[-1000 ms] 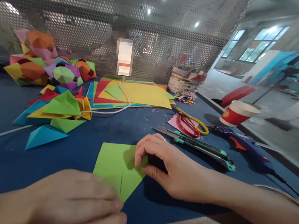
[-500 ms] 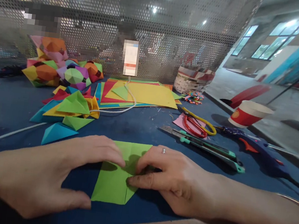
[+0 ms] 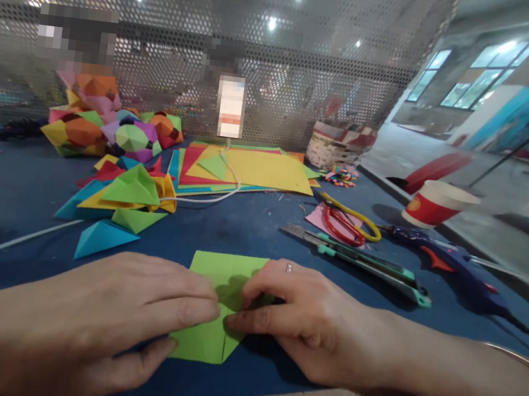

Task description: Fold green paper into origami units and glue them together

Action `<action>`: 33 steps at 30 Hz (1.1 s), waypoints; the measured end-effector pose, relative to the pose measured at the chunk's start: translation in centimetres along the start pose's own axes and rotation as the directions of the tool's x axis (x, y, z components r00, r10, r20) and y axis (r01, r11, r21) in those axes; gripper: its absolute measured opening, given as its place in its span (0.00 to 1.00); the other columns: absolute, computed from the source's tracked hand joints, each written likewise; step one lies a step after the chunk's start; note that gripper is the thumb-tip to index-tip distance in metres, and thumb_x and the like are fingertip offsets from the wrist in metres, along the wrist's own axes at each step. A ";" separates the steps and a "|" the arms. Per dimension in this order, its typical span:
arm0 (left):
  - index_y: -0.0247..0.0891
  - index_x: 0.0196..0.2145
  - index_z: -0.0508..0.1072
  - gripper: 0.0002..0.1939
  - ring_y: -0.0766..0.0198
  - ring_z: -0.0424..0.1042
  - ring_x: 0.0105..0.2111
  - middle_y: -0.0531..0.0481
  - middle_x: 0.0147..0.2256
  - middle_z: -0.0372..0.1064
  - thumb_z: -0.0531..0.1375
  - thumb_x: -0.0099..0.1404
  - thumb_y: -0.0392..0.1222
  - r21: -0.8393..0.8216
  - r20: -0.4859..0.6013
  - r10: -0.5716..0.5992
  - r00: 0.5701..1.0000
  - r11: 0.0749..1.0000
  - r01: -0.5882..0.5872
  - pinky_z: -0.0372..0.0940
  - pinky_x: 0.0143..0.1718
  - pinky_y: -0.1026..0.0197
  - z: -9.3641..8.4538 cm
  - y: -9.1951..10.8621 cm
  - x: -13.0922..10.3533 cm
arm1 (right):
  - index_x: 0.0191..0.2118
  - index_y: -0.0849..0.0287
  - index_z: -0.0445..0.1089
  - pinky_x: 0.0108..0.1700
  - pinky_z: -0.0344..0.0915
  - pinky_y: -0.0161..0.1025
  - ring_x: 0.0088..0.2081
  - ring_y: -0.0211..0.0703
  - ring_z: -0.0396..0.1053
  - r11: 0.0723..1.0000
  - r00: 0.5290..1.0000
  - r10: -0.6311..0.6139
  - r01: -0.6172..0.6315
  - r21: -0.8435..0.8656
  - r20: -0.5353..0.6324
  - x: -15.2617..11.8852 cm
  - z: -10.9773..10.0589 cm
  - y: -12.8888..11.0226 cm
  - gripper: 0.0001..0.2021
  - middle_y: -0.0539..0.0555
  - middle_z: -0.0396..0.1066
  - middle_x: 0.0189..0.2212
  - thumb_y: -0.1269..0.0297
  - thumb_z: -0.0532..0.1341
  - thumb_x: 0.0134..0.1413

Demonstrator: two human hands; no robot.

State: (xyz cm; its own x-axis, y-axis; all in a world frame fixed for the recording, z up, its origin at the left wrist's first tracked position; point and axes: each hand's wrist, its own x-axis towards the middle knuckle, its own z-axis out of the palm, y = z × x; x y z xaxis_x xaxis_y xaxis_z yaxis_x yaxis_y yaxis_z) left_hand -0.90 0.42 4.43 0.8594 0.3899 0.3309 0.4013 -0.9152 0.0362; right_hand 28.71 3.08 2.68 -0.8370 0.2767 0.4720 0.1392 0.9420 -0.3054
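A sheet of green paper (image 3: pixel 199 341) lies on the blue tabletop in front of me, with a crease down its middle and the lower right corner folded in. My left hand (image 3: pixel 135 310) rests over the paper's left side, fingers stretched out flat and thumb apart at the lower left edge. On the right side my right hand (image 3: pixel 297 321), wearing a ring, has its index finger curled toward the thumb. Its fingertips press on the folded flap near the centre crease. What lies under its palm is hidden.
Folded paper pieces (image 3: pixel 130 188) and paper polyhedra (image 3: pixel 132 137) sit at left. Coloured sheets (image 3: pixel 268 169) lie behind, under a white cable (image 3: pixel 196 200). To the right are scissors (image 3: pixel 348 224), a utility knife (image 3: pixel 363 261), a glue gun (image 3: pixel 450 259) and a paper cup (image 3: pixel 440 205).
My left hand has moved right and its fingers have come down onto the paper, its thumb closer to the fingers. My right hand stays in nearly the same place.
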 end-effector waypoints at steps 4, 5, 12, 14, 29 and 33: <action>0.55 0.66 0.63 0.36 0.66 0.79 0.54 0.60 0.58 0.77 0.59 0.62 0.34 -0.017 0.052 -0.117 0.992 0.993 0.118 0.72 0.58 0.67 -0.5 -0.2 -0.8 | 0.48 0.62 0.81 0.50 0.72 0.39 0.43 0.41 0.75 1.000 1.000 0.002 -0.002 0.010 -0.003 0.1 0.0 -0.1 0.19 0.56 0.79 0.42 0.83 0.57 0.60; 0.57 0.67 0.63 0.38 0.65 0.79 0.54 0.61 0.59 0.76 0.61 0.60 0.36 -0.016 0.074 -0.133 0.988 0.991 0.134 0.73 0.57 0.67 -0.7 -0.3 -0.9 | 0.48 0.61 0.81 0.50 0.73 0.39 0.44 0.41 0.76 1.000 1.000 0.005 -0.005 0.008 0.000 0.0 -0.1 -0.1 0.19 0.57 0.79 0.43 0.83 0.57 0.60; 0.47 0.65 0.67 0.34 0.60 0.78 0.56 0.54 0.57 0.79 0.57 0.63 0.29 0.030 0.030 0.033 0.999 0.999 -0.033 0.70 0.63 0.61 -0.8 -0.1 0.5 | 0.47 0.61 0.81 0.50 0.73 0.39 0.43 0.40 0.75 1.000 1.000 -0.012 0.012 0.001 -0.028 0.0 0.1 0.0 0.17 0.56 0.78 0.41 0.83 0.58 0.61; 0.45 0.64 0.68 0.32 0.60 0.79 0.56 0.53 0.56 0.79 0.56 0.63 0.28 0.029 0.022 0.070 0.997 0.997 -0.071 0.68 0.64 0.61 -0.6 0.3 0.5 | 0.46 0.62 0.81 0.50 0.73 0.39 0.43 0.41 0.75 1.000 0.999 -0.017 0.018 0.003 -0.031 0.0 0.2 0.0 0.17 0.57 0.78 0.41 0.83 0.58 0.60; 0.48 0.49 0.75 0.25 0.68 0.80 0.40 0.54 0.43 0.79 0.52 0.67 0.22 -0.388 0.013 -0.087 0.996 0.918 0.085 0.71 0.42 0.71 0.8 -0.2 1.4 | 0.46 0.62 0.81 0.45 0.69 0.39 0.40 0.41 0.72 0.993 0.991 -0.118 0.118 0.005 0.062 -0.2 -0.1 0.1 0.17 0.55 0.78 0.41 0.81 0.59 0.58; 0.56 0.52 0.78 0.29 0.65 0.79 0.43 0.53 0.46 0.77 0.53 0.68 0.23 -0.413 0.067 -0.077 0.995 0.906 0.098 0.70 0.44 0.67 1.0 -0.3 1.5 | 0.46 0.63 0.81 0.42 0.68 0.39 0.39 0.41 0.71 0.986 0.984 -0.167 0.164 0.040 0.061 -0.2 0.0 0.4 0.16 0.54 0.77 0.40 0.80 0.60 0.57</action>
State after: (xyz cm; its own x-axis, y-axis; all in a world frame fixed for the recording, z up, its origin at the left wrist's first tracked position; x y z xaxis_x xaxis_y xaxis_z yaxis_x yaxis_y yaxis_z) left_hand 0.62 1.36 3.96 0.8454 0.4648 0.2631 0.3165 -0.8328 0.4541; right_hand 28.91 3.37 2.47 -0.8792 0.1038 0.4650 -0.0216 0.9663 -0.2565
